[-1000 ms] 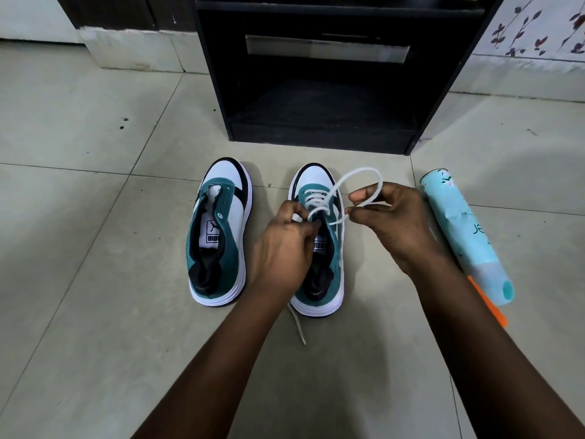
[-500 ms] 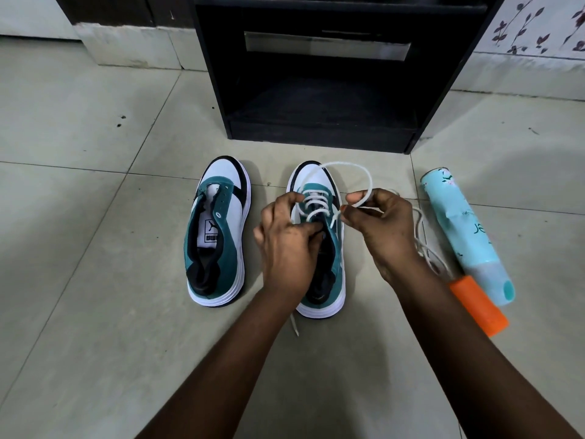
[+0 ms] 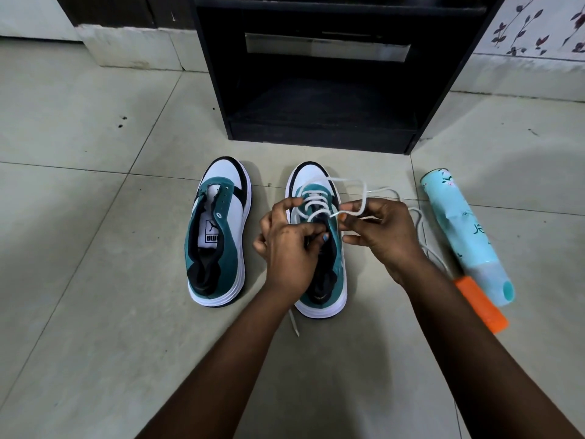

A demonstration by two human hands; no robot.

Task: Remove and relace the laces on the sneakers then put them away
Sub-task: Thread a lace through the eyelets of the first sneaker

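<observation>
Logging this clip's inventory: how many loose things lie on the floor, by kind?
Sneakers: 2, the unlaced sneaker and the laced sneaker
White laces: 1, the lace, pinched by the right hand
Spray cans: 1, the teal can
Orange items: 1, the orange object
Total: 5

Floor [image 3: 95,312]: smooth, pale tiles with a dull sheen. Cabinet [image 3: 215,74]: black board, matt. Left sneaker [image 3: 218,236]: teal suede-like panels, smooth white toe, white rubbery sole, black fabric lining. Right sneaker [image 3: 319,299]: same finishes. Lace [image 3: 348,182]: white woven cord, matt. Can [image 3: 459,229]: smooth pale-blue printed body, translucent plastic cap. Orange item [image 3: 481,305]: matt, plastic-like.
</observation>
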